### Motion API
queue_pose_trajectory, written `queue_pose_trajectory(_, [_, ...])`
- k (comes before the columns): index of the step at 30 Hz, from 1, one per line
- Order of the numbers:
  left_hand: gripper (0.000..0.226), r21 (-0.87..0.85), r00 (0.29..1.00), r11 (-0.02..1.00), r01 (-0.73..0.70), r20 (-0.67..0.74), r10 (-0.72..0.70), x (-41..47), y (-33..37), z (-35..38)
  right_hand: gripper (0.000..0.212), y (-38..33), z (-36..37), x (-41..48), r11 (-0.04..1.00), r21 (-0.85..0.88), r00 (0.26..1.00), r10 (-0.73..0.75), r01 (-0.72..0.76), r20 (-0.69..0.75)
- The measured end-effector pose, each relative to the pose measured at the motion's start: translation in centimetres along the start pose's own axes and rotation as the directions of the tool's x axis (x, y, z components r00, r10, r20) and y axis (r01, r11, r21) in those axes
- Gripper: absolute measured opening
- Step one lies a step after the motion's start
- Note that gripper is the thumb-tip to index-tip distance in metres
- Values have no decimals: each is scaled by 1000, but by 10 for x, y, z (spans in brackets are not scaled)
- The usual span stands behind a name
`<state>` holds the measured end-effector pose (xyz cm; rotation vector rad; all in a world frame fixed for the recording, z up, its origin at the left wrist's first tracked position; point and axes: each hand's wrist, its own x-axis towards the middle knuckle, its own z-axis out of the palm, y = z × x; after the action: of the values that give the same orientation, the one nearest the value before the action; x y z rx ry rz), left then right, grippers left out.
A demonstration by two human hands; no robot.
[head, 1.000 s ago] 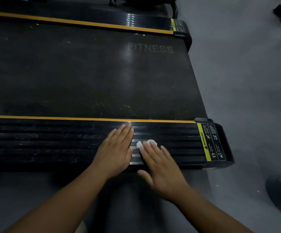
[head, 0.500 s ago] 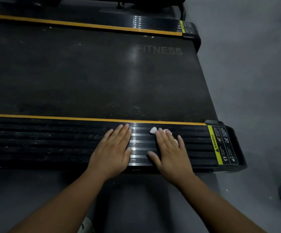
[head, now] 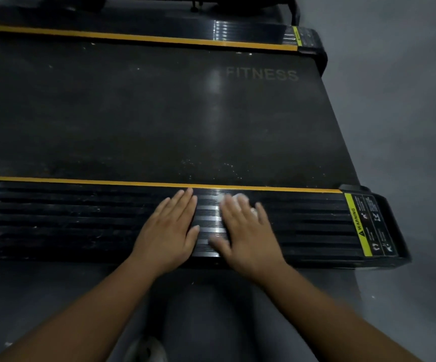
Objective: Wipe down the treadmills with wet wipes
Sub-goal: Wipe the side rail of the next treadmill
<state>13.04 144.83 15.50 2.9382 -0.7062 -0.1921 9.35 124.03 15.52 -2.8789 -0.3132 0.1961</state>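
The near side rail [head: 55, 220] of the treadmill [head: 159, 113] runs left to right before me, with the warning label [head: 368, 223] at its right end. My left hand [head: 168, 231] lies flat and open on it. Just beside, my right hand [head: 248, 231] presses the wet wipe [head: 239, 197] down with straight fingers.

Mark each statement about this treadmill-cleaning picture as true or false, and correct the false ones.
1. The right hand presses a white wipe onto the ribbed side rail. True.
2. The left hand grips a second wipe. False: it lies flat on the side rail, fingers straight, with no wipe showing.
3. The word FITNESS is printed on the belt. True.
4. The warning label sits on the belt. False: it is at the end of the side rail, to the person's right.
5. A yellow stripe runs between the side rail and the belt. True.
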Motion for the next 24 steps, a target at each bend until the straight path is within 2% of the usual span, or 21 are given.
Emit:
queue_pose_trajectory(2, [74,-16,1000,1000,-12,3,12,0,-2,3,77,-9,10,-28,986,-52,988,-155,156,17])
queue_pose_trajectory(3, [74,-26,1000,1000,-14,5,15,0,-2,3,75,-5,14,-38,980,-81,983,-181,181,2])
queue_pose_trajectory(4, [75,-35,1000,999,-13,0,13,0,-2,0,74,2,15,-42,987,-87,990,-140,137,-28])
queue_pose_trajectory(6, [80,-47,999,998,-35,0,35,1,-2,-4,73,12,9,-27,997,-14,992,74,-75,-102])
queue_pose_trajectory(8, [81,-32,999,998,-48,18,49,-2,-9,-8,67,-1,2,-4,970,86,968,233,-226,-89])
queue_pose_trajectory(9, [80,-23,999,999,-49,5,49,-5,-16,-9,62,-15,0,4,969,120,970,225,-214,-93])
queue_pose_trajectory(11, [74,0,998,998,-68,-5,68,-12,-34,-10,58,-46,-2,7,981,177,992,98,-83,-77])
queue_pose_trajectory(13, [69,33,994,994,-107,12,107,-18,-46,-9,64,-64,7,-8,995,100,999,-8,13,-53])
queue_pose_trajectory(15, [69,18,992,991,-129,5,129,-18,-48,-9,62,-67,14,-22,998,-39,995,41,-45,-96])
queue_pose_trajectory(17, [71,-11,991,991,-131,6,132,-19,-47,-11,47,-70,17,-28,985,-83,970,130,-149,-207])
queue_pose_trajectory(19, [73,-19,992,992,-128,-6,128,-21,-47,-11,42,-77,12,-28,976,-64,943,184,-210,-278])
queue_pose_trajectory(22, [73,-25,992,991,-130,-11,129,-20,-48,-9,55,-83,11,-24,961,44,923,276,-275,-268])
queue_pose_trajectory(24, [72,-26,992,992,-122,-20,122,-20,-49,-8,59,-81,14,-25,924,143,881,381,-354,-280])
